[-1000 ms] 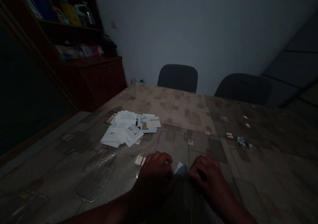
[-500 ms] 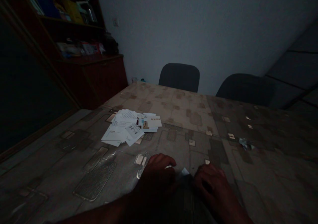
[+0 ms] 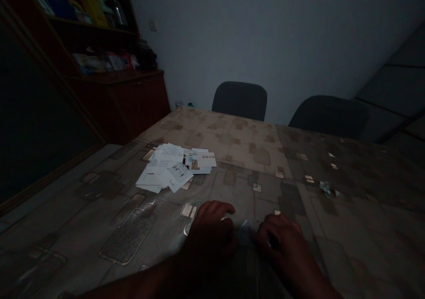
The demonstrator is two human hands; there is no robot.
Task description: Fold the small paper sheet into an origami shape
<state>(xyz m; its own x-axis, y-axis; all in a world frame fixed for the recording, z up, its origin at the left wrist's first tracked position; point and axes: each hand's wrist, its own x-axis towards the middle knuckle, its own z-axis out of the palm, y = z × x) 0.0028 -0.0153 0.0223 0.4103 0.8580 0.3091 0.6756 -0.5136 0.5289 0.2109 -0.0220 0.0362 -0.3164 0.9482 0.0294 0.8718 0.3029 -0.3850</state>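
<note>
Both of my hands rest low on the patterned table, close together in dim light. A small pale piece of paper lies between them. My left hand has its fingers curled down on the paper's left side. On the right side, my right hand pinches its edge with bent fingers. Most of the paper is hidden under the hands. A loose pile of white cards and envelopes lies further out to the left, apart from both hands.
A small crumpled scrap lies on the table to the right. Two dark chairs stand at the far edge. A dark wooden cabinet with cluttered shelves fills the left wall.
The pale paper stuck up between the hands a second ago; now it lies lower and shows less. Both hands have stayed nearly in place.
</note>
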